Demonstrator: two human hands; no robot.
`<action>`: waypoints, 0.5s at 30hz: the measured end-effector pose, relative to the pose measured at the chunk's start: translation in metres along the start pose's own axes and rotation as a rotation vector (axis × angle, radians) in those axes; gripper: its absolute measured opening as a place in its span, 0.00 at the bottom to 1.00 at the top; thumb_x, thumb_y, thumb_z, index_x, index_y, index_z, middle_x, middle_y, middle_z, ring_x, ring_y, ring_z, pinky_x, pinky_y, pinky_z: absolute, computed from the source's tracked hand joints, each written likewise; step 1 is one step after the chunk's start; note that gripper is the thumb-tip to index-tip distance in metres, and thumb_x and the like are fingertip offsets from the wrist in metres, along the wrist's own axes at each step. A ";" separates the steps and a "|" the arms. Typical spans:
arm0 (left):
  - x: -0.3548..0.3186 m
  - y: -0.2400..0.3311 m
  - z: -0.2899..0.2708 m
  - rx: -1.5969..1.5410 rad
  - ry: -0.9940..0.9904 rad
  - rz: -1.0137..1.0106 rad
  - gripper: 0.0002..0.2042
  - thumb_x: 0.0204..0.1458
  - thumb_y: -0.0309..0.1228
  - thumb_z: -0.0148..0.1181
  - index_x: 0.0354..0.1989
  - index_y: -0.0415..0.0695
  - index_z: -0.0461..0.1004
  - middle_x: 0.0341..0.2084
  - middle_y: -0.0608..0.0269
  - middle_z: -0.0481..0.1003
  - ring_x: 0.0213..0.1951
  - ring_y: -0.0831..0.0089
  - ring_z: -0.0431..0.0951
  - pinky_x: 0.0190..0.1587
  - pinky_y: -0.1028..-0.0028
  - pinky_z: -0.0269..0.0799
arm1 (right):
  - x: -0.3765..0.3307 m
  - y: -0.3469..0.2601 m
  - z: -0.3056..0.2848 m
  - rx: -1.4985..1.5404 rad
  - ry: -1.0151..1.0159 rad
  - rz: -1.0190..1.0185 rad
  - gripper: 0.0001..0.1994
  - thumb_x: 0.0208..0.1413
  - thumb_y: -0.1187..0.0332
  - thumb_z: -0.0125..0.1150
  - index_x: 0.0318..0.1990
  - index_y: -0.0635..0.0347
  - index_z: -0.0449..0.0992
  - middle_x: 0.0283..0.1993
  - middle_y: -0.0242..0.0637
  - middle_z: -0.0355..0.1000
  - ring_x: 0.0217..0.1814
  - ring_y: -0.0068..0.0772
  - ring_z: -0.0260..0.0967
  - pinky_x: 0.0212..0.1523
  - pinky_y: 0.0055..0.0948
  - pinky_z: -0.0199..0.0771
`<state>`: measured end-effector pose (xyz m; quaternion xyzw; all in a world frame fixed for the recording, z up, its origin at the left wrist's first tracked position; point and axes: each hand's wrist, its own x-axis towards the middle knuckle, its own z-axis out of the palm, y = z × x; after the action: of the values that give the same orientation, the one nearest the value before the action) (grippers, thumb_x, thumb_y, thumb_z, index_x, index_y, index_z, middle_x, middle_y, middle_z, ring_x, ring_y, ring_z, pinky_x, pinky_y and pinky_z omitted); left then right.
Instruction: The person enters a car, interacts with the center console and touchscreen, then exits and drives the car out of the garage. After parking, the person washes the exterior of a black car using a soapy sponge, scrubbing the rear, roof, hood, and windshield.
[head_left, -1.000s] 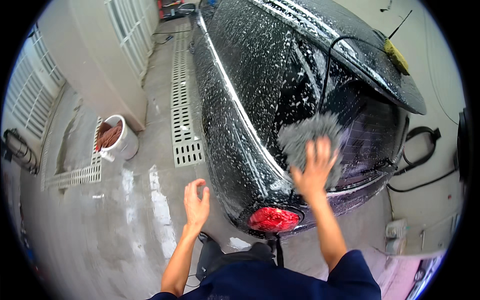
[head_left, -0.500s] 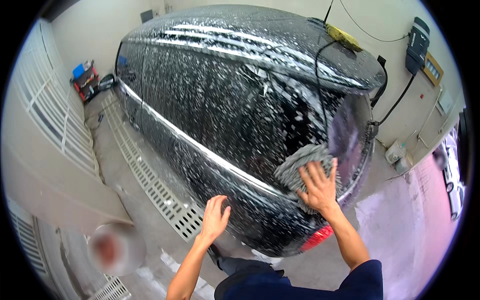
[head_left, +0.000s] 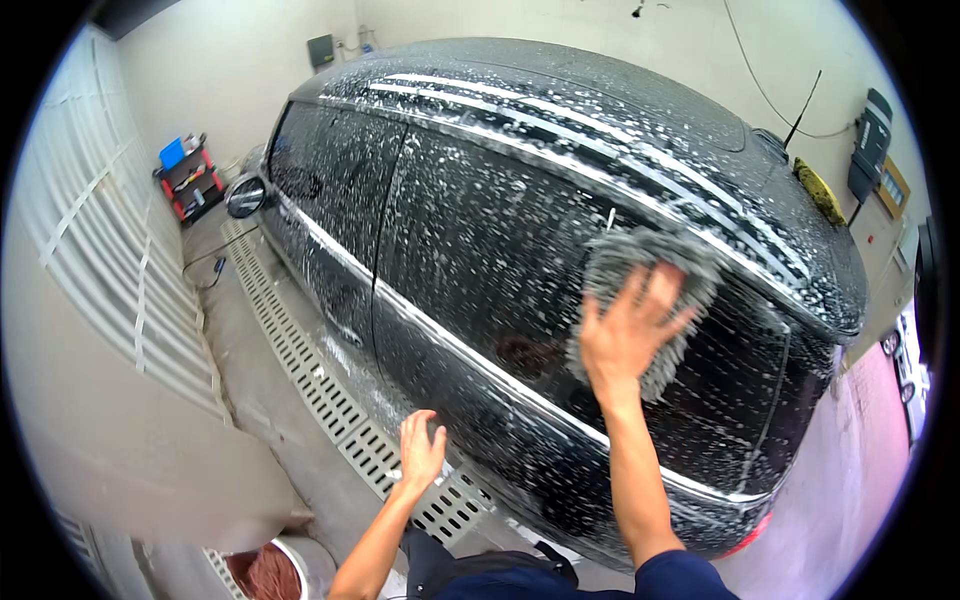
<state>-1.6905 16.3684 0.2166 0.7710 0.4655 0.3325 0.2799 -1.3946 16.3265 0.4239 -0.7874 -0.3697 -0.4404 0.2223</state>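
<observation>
We had our right hand (head_left: 628,335) spread flat, fingers splayed, pressing a grey shaggy microfibre wash mitt (head_left: 640,300) against the rear side window of the black, foam-flecked car (head_left: 520,230). The hand was not clenched around the mitt; it pinned the mitt to the glass with an open palm. Our left hand (head_left: 422,452) held nothing, its fingers loosely open, hovering near the lower body panel and just above the long metal floor drain grate (head_left: 320,390).

Judging by the suds, we reckoned the soaping was well along: white foam speckled the roof, both side windows and the doors along the whole side that showed. The band around the mitt looked smeared and worked over. The lower sill and the rear corner near the red tail light (head_left: 752,538) looked less worked, though we could not be sure. No rinsing showed anywhere, so that seemed to remain. A white bucket with a reddish cloth (head_left: 275,575) sat by our feet, well apart from the mitt.
</observation>
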 end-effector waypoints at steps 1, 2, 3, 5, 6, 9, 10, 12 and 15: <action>0.020 -0.013 -0.006 -0.019 0.002 0.038 0.17 0.56 0.28 0.60 0.53 0.38 0.71 0.53 0.48 0.71 0.58 0.50 0.68 0.63 0.59 0.62 | 0.016 -0.045 0.012 0.044 -0.046 -0.032 0.37 0.61 0.49 0.54 0.69 0.68 0.58 0.76 0.58 0.44 0.82 0.54 0.35 0.74 0.74 0.21; 0.040 -0.026 -0.013 -0.044 0.020 0.083 0.17 0.56 0.28 0.60 0.53 0.37 0.71 0.53 0.48 0.71 0.58 0.50 0.69 0.63 0.59 0.62 | 0.034 -0.090 0.027 0.111 -0.048 -0.083 0.35 0.58 0.52 0.56 0.66 0.70 0.61 0.75 0.59 0.47 0.81 0.55 0.38 0.73 0.76 0.21; 0.058 -0.037 -0.013 -0.057 0.003 0.106 0.17 0.56 0.28 0.60 0.53 0.37 0.71 0.53 0.48 0.71 0.58 0.49 0.68 0.63 0.58 0.62 | 0.053 -0.127 0.047 0.159 -0.065 -0.129 0.33 0.55 0.55 0.57 0.63 0.72 0.65 0.73 0.59 0.50 0.80 0.55 0.41 0.72 0.78 0.20; 0.094 -0.054 -0.022 -0.083 -0.028 0.180 0.17 0.56 0.28 0.60 0.53 0.37 0.71 0.54 0.47 0.70 0.59 0.49 0.67 0.64 0.57 0.61 | 0.091 -0.206 0.087 0.092 -0.083 -0.199 0.32 0.52 0.64 0.57 0.62 0.79 0.63 0.70 0.66 0.51 0.78 0.61 0.43 0.70 0.82 0.20; 0.111 -0.059 -0.021 -0.096 -0.045 0.198 0.17 0.56 0.28 0.59 0.54 0.36 0.70 0.56 0.46 0.69 0.60 0.48 0.66 0.65 0.56 0.60 | 0.100 -0.237 0.113 0.052 -0.025 -0.235 0.31 0.51 0.67 0.56 0.60 0.82 0.63 0.68 0.67 0.53 0.78 0.61 0.42 0.70 0.81 0.19; 0.160 -0.076 -0.002 -0.079 -0.081 0.306 0.18 0.58 0.28 0.58 0.55 0.33 0.68 0.58 0.41 0.65 0.63 0.43 0.61 0.67 0.50 0.55 | 0.077 -0.290 0.189 0.173 -0.134 -0.480 0.25 0.50 0.75 0.51 0.57 0.80 0.68 0.64 0.63 0.60 0.78 0.56 0.46 0.75 0.75 0.28; 0.175 -0.084 -0.006 -0.068 -0.067 0.355 0.20 0.59 0.28 0.57 0.57 0.32 0.66 0.62 0.38 0.62 0.66 0.40 0.58 0.69 0.48 0.51 | 0.058 -0.297 0.195 0.328 -0.213 -0.560 0.25 0.50 0.74 0.52 0.57 0.79 0.69 0.65 0.60 0.62 0.77 0.52 0.50 0.76 0.72 0.30; 0.213 -0.095 -0.012 -0.020 -0.041 0.398 0.25 0.62 0.31 0.55 0.64 0.30 0.61 0.67 0.35 0.56 0.70 0.38 0.51 0.71 0.47 0.46 | 0.013 -0.290 0.187 0.543 -0.273 -0.583 0.27 0.48 0.73 0.55 0.58 0.76 0.70 0.67 0.54 0.63 0.76 0.45 0.54 0.78 0.67 0.34; 0.259 -0.137 -0.037 0.123 0.032 0.262 0.32 0.68 0.43 0.47 0.72 0.33 0.50 0.74 0.36 0.45 0.75 0.41 0.41 0.74 0.48 0.38 | -0.032 -0.214 0.111 0.288 -0.210 -0.611 0.31 0.48 0.72 0.60 0.64 0.63 0.68 0.71 0.44 0.61 0.77 0.35 0.53 0.79 0.65 0.34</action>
<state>-1.7026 16.6631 0.2035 0.8356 0.3846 0.3491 0.1789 -1.5130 16.5238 0.3450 -0.6420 -0.6674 -0.3465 0.1496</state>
